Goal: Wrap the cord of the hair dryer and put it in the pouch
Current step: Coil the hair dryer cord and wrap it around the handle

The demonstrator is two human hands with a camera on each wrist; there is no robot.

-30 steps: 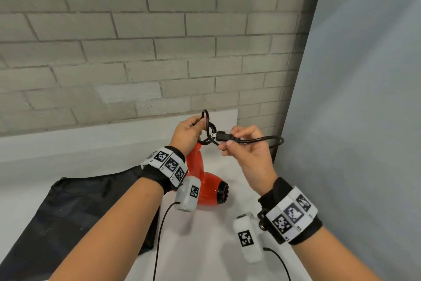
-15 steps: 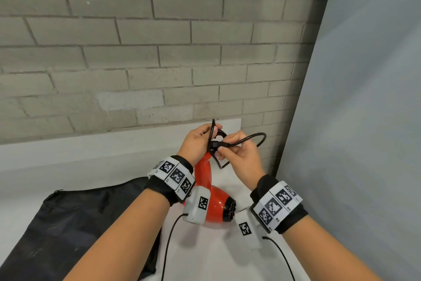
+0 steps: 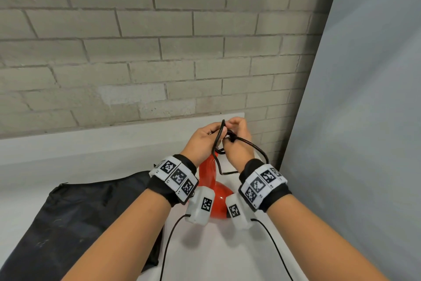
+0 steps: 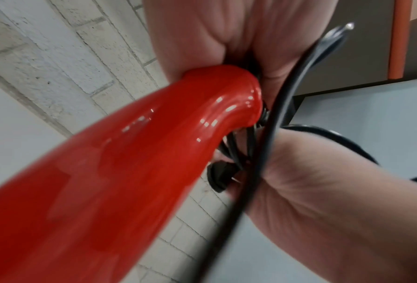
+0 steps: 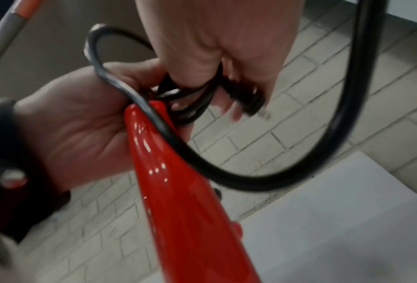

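Observation:
A glossy red hair dryer (image 3: 210, 180) stands on the white table, handle up, its body partly hidden behind my wrist cameras. My left hand (image 3: 205, 138) grips the top of the handle (image 4: 154, 134) together with coiled loops of the black cord (image 3: 217, 144). My right hand (image 3: 237, 142) pinches the cord near the black plug (image 5: 246, 101) and presses it against the coils. A loose loop of cord (image 5: 299, 162) hangs to the right. A black pouch (image 3: 75, 219) lies flat on the table at the left.
A grey brick wall (image 3: 136, 53) rises behind the white table (image 3: 216, 258). A grey panel (image 3: 364, 121) closes off the right side. Thin black cables (image 3: 168, 242) run from my wrist cameras toward me.
My right hand has moved left with the plug end, from apart to pressed against my left hand at the handle top. The loose loop on the right has shrunk and dropped.

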